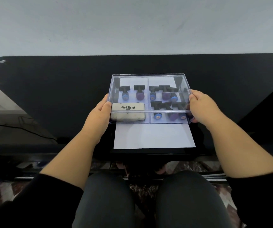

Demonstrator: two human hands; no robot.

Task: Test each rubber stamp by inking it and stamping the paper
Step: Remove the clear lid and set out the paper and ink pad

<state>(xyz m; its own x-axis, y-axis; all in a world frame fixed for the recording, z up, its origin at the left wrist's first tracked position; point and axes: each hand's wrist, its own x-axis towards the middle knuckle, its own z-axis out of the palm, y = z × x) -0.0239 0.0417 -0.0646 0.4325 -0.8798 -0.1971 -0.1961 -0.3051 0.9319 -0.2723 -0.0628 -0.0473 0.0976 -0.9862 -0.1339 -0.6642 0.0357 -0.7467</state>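
At the bottom of the frame the person's knees are showing under the edge of the black desk [50, 89]. Just above them, at lower centre, a blank white sheet of paper [153, 137] is lying flat, its far part passing under the box. In the middle of the frame the left hand [99, 116] and the right hand [201, 107] are gripping the two short sides of a clear plastic compartment box [148, 76], fingers wrapping under it and thumbs lying along the upper edge. Inside, in the near left compartment, a closed Artline ink pad [127, 114] is sitting; the rubber stamps [165, 102], black with blue or purple handle ends, are lying across the other compartments. Whether the box is resting on the paper or is raised off it, I cannot tell.

This is looking like the set-up step: nothing inked, no print on the paper. The next move is probably calling for clearing the box off the sheet, then opening the pad.
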